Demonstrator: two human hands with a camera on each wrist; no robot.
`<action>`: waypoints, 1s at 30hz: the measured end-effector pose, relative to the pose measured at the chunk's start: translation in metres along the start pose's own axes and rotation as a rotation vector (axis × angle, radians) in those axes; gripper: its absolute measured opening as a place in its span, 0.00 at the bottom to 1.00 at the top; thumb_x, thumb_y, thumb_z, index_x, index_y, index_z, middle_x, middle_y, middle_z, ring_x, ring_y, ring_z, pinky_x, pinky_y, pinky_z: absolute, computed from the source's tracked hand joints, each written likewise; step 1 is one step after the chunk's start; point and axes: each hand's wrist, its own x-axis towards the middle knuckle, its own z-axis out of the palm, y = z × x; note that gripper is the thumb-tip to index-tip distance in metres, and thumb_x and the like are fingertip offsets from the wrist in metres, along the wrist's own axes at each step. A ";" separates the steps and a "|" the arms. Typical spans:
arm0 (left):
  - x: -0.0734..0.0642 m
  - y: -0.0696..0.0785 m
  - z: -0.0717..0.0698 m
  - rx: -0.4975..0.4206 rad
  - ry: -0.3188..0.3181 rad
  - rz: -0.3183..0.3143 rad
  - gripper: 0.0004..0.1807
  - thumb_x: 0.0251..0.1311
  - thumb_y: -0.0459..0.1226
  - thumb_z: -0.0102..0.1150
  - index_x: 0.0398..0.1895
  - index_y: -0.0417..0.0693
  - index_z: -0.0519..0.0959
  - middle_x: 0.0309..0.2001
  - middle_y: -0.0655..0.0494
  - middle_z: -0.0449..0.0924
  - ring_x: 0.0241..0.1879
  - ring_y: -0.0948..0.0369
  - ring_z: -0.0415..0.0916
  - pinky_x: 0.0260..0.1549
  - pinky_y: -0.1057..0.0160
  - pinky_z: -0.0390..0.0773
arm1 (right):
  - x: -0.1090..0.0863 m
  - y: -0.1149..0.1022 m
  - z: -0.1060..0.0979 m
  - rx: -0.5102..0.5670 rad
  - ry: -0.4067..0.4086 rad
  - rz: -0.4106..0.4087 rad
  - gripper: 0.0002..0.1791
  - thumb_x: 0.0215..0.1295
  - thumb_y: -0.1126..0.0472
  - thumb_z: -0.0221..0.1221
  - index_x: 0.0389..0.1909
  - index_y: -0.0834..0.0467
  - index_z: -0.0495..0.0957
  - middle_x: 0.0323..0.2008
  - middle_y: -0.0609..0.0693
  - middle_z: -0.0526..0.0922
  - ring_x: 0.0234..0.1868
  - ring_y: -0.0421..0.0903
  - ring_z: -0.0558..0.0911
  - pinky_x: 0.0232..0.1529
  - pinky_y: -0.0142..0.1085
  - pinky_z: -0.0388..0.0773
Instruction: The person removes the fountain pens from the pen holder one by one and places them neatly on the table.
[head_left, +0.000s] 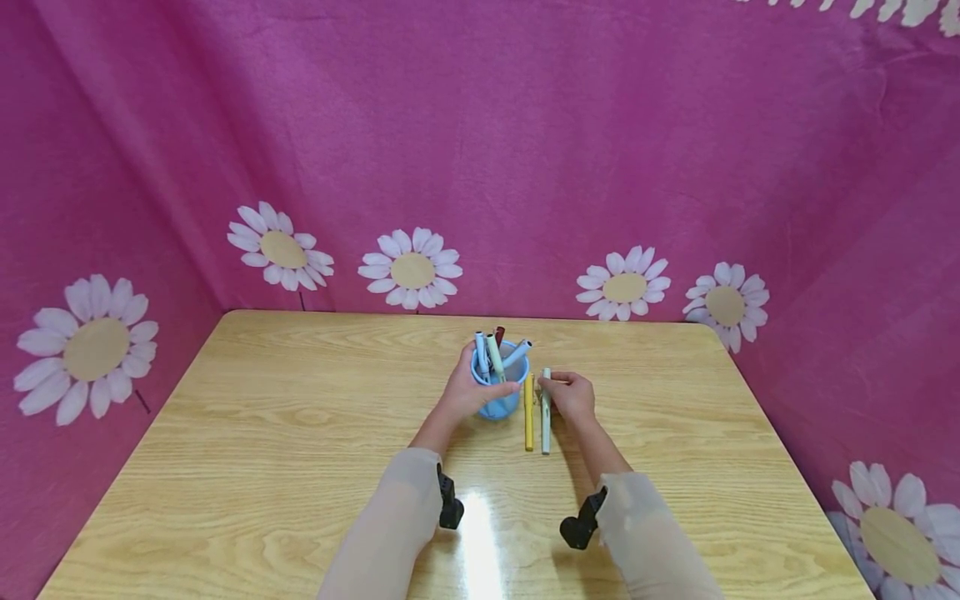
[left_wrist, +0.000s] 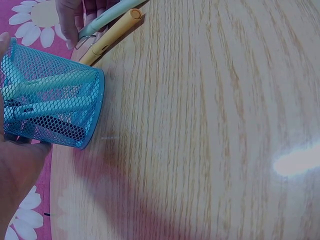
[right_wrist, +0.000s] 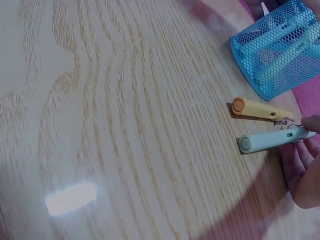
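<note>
My left hand [head_left: 463, 390] grips a blue mesh pen holder [head_left: 501, 407], its thumb across the near side of the rim. Several pens stand in the holder, among them a light blue pen [head_left: 482, 354], a pale green one and a dark red one [head_left: 499, 333]. To the right of the holder, a yellow pen [head_left: 528, 421] lies on the table. Beside it is a mint green pen [right_wrist: 267, 140], whose clip end my right hand [head_left: 573, 398] pinches between thumb and fingers. Both loose pens point away from me, nearly parallel.
The wooden table [head_left: 300, 433] reaches back to a pink curtain [head_left: 510, 167] printed with white daisies, which also hangs at both sides. A bright light reflection shows on the near part of the tabletop. Small black cameras [head_left: 450, 504] sit on both wrists.
</note>
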 end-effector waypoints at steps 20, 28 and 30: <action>-0.002 0.003 0.001 0.014 0.007 -0.020 0.55 0.41 0.48 0.75 0.71 0.59 0.50 0.67 0.52 0.62 0.65 0.54 0.61 0.65 0.49 0.60 | -0.004 -0.004 0.002 -0.095 -0.005 -0.014 0.18 0.58 0.58 0.62 0.45 0.65 0.78 0.37 0.55 0.79 0.24 0.36 0.73 0.22 0.26 0.73; -0.002 0.003 0.001 0.013 0.010 -0.014 0.55 0.41 0.47 0.75 0.71 0.59 0.50 0.67 0.52 0.62 0.65 0.54 0.61 0.65 0.50 0.61 | -0.003 -0.002 0.002 -0.100 -0.017 -0.017 0.17 0.58 0.58 0.62 0.44 0.66 0.78 0.36 0.55 0.80 0.24 0.36 0.74 0.22 0.26 0.74; -0.002 0.002 0.001 0.010 0.010 -0.011 0.55 0.41 0.47 0.74 0.71 0.59 0.50 0.67 0.51 0.62 0.65 0.54 0.61 0.65 0.49 0.61 | -0.001 -0.002 0.002 -0.091 -0.020 -0.014 0.17 0.58 0.59 0.62 0.44 0.66 0.78 0.35 0.55 0.80 0.23 0.36 0.73 0.22 0.26 0.74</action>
